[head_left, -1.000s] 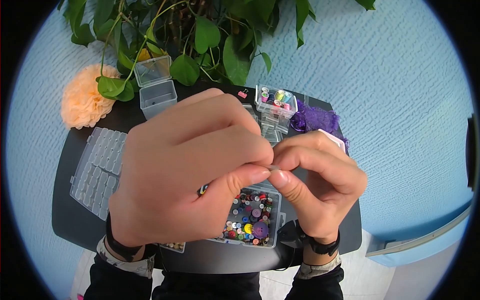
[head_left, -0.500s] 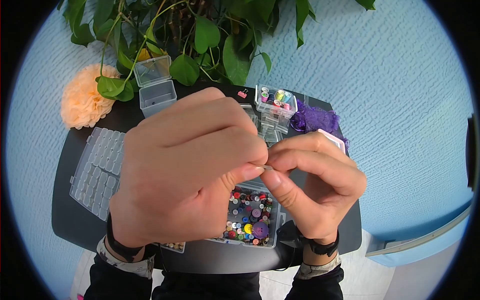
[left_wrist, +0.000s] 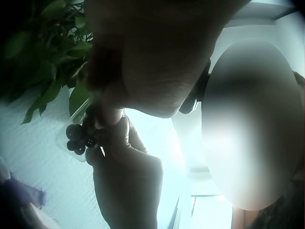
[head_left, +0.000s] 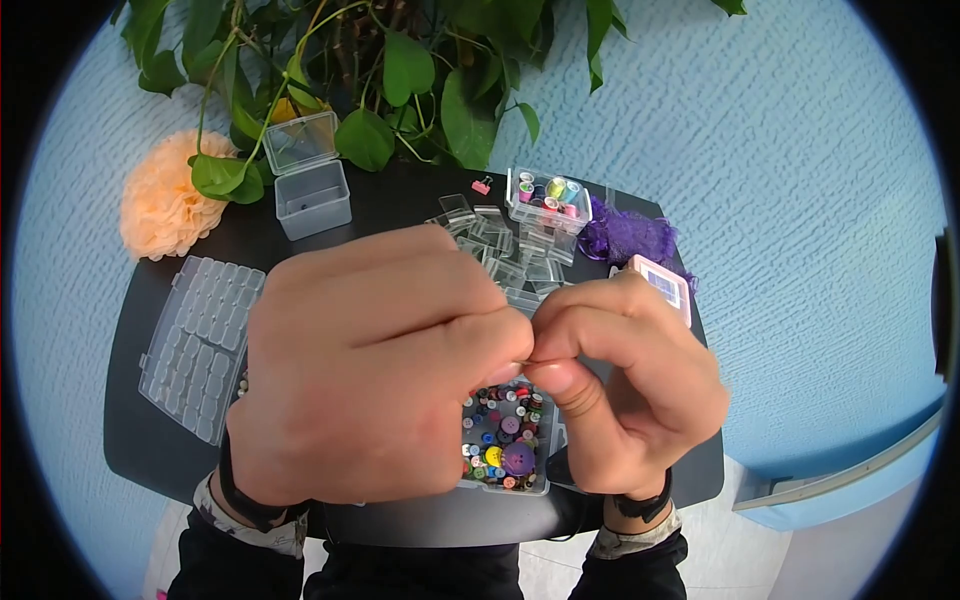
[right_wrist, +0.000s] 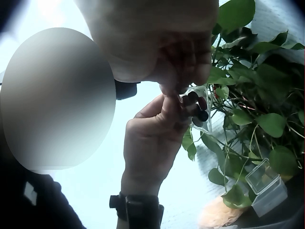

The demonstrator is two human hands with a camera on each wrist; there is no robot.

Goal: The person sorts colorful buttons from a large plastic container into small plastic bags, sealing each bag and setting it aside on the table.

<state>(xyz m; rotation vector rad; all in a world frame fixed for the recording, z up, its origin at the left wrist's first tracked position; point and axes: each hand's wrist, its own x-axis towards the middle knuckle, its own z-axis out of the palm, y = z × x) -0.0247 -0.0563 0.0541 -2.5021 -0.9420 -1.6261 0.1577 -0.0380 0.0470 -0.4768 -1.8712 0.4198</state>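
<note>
Thumb and fingers of the left hand [head_left: 370,370] pinch the near edge of a small clear item, a thin sliver in the head view. Opposite it, the right hand [head_left: 635,375] pinches the same item, the fingertips of both hands meeting. Both wrist views show it as a clear piece [left_wrist: 78,155] [right_wrist: 208,102] with several dark round buttons [left_wrist: 75,132] [right_wrist: 202,116] in or on it; whether it is a bag or a case I cannot tell. Below the hands lies a clear box of mixed buttons [head_left: 518,458], partly covered by the left hand.
A compartment tray [head_left: 195,345] lies at the left, an open clear box [head_left: 313,205] behind it. Clear pieces [head_left: 490,235], a box of thread spools [head_left: 550,200], a pink clip [head_left: 482,186], purple mesh [head_left: 630,235] and a pink-edged box [head_left: 662,285] are farther back. A peach pompom [head_left: 170,200] and leafy plant [head_left: 408,68] stand behind.
Both hands have moved down and slightly left, still pinching between them. The clear pieces and the pink-edged box show more now, and the head view has shifted slightly.
</note>
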